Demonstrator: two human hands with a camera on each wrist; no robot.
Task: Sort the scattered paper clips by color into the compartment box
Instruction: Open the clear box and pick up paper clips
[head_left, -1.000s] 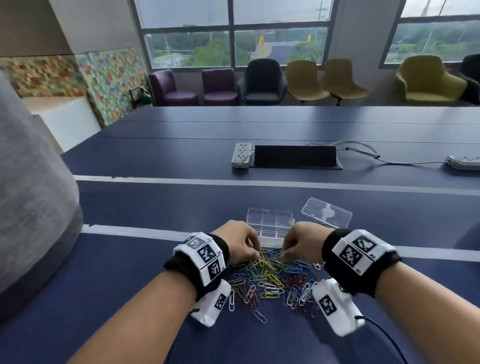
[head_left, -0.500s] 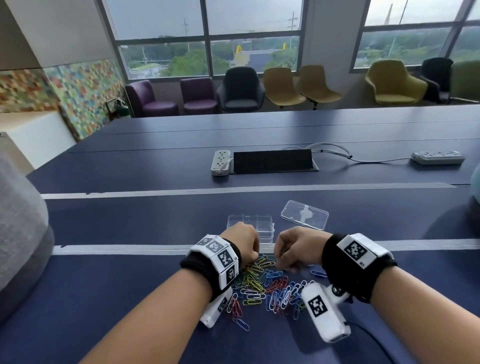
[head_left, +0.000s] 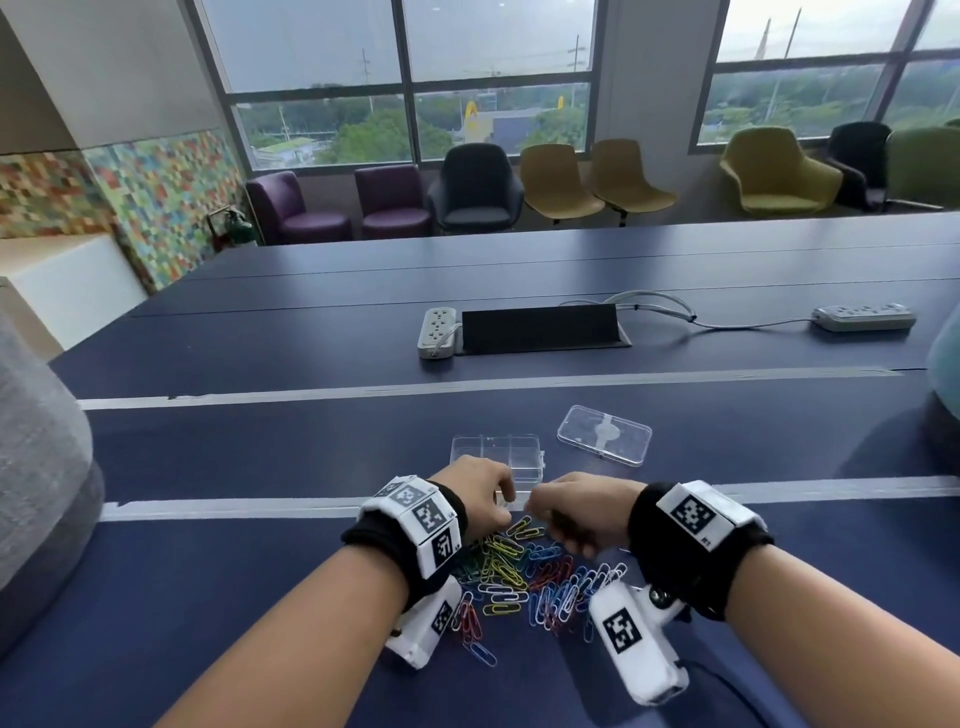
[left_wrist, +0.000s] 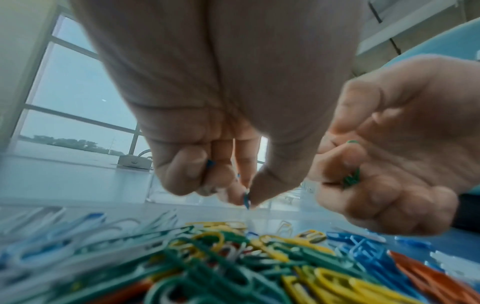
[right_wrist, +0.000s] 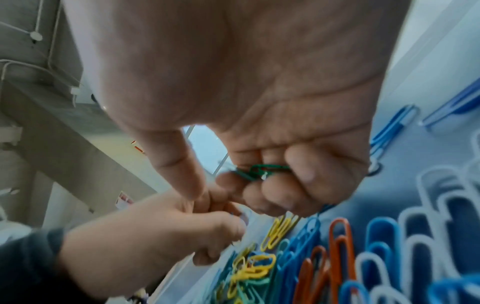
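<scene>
The heap of coloured plastic-coated wire paper clips (head_left: 524, 577) lies on the dark blue table (head_left: 260, 597), just in front of the clear plastic compartment box (head_left: 498, 457), whose visible cells look empty. Above it the left hand (head_left: 480, 499) pinches a blue clip (left_wrist: 246, 200) between curled fingertips, while the right hand (head_left: 582, 512) curls round green clips (right_wrist: 255, 170). The clear flat lid (head_left: 605, 434) lies beside the box.

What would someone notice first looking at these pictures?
The heap of coloured paper clips on the blue table, with both hands over its far edge. The right hand holds green clips; the left hand pinches a blue clip. Just beyond stands the clear box, its lid lying right of it.
</scene>
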